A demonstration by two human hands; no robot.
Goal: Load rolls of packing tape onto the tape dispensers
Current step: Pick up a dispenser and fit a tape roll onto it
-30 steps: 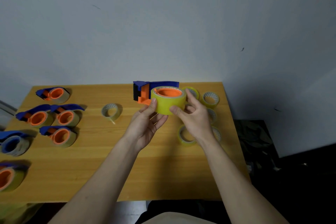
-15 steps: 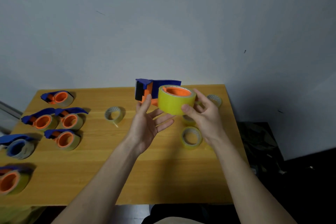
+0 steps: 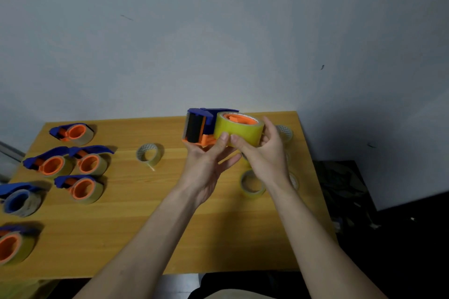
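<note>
Right hand (image 3: 264, 155) around tape roll (image 3: 239, 132)

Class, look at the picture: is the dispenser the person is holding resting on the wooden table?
No. The dispenser with its yellow tape roll is held up above the table by the left hand and right hand.

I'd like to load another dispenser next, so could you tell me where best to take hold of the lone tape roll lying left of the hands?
Come from above and pinch the wall of the tape roll, one finger inside its open core. It lies tilted with the hole facing up.
</note>
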